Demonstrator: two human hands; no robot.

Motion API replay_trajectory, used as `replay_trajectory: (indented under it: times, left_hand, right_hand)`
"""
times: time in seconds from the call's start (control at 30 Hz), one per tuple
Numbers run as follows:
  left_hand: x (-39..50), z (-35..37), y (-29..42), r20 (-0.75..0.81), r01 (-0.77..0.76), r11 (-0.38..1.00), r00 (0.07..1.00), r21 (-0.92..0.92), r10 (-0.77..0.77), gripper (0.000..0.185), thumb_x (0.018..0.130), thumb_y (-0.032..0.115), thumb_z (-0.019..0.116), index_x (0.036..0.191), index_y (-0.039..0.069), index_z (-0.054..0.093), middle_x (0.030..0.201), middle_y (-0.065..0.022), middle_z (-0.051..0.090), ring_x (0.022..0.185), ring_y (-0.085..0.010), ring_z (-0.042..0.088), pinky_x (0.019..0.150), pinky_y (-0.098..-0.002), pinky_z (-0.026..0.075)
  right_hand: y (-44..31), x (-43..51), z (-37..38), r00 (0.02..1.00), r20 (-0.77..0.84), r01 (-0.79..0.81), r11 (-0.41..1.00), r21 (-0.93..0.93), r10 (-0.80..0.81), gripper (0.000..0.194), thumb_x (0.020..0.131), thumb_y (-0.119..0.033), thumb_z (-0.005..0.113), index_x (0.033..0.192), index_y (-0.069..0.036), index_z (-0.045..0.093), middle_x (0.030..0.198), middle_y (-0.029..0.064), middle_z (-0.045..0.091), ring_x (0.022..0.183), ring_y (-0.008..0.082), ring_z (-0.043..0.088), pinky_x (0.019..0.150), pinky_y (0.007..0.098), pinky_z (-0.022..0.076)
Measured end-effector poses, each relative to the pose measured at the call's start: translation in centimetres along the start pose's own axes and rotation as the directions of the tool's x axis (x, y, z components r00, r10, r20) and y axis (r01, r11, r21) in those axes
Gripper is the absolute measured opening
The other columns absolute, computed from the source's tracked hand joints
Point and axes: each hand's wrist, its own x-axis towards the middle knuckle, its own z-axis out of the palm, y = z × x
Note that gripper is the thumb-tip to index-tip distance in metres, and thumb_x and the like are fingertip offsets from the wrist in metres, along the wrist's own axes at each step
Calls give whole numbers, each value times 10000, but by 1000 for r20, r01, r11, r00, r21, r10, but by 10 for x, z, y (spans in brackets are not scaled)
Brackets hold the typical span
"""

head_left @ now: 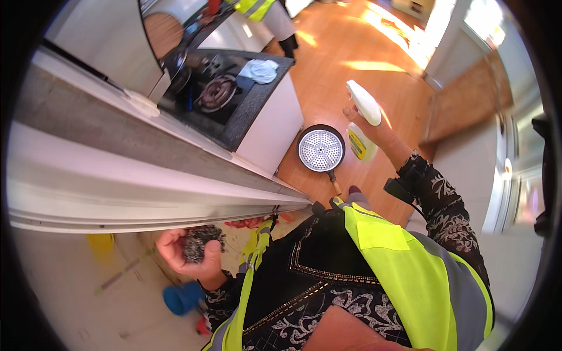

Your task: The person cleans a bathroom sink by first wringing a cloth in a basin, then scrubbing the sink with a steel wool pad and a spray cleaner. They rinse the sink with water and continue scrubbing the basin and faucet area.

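Observation:
My right hand (373, 129) is closed around the neck of a spray bottle (362, 142) with a white trigger head and a yellow-green label, held over the wood floor. At the lower left, my left hand (191, 256) grips a metal scouring pad (201, 243), its thumb and fingers around the grey mesh. On the floor between the counter and the bottle lies a frying pan (321, 148) with a dark rim, a perforated metal-looking base and a wooden-ended handle. Neither hand touches the pan.
A gas hob (217, 93) is set in the dark counter at the left, with a blue cloth (259, 71) on its corner. Beyond it stands another person (276, 19) in a hi-vis vest. A brown board (470, 98) leans at the right. A blue container (178, 299) is below my left hand.

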Motion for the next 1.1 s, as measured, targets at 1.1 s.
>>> replay_trajectory:
  times: [1.1]
  left_hand:
    - [89, 56, -8, -524, 588, 260, 805, 766, -277, 849, 723, 149, 786, 1364, -26, 258, 1255, -136, 419, 1155, -245, 461, 983, -347, 355]
  right_hand:
    - [88, 322, 407, 953, 19, 291, 934, 208, -301, 610, 709, -163, 766, 1216, -3, 467, 1101, 197, 569, 1060, 383, 541, 893, 411, 437]
